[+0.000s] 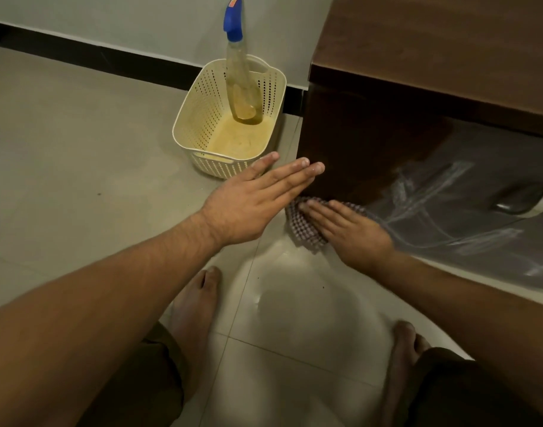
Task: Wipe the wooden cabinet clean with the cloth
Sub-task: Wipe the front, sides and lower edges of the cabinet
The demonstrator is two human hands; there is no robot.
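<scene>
Two hands at work: my right hand (353, 232) presses flat on the checked cloth (304, 226) at the wooden cabinet (372, 143)'s bottom corner, my left hand (258, 198) hovers open and empty, so I should sweep firmly along the base edge.

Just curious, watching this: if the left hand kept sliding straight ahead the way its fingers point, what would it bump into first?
Most likely the dark side panel of the wooden cabinet. The left hand is flat and open, fingertips almost at the panel's lower corner, though depth is hard to judge.
</scene>
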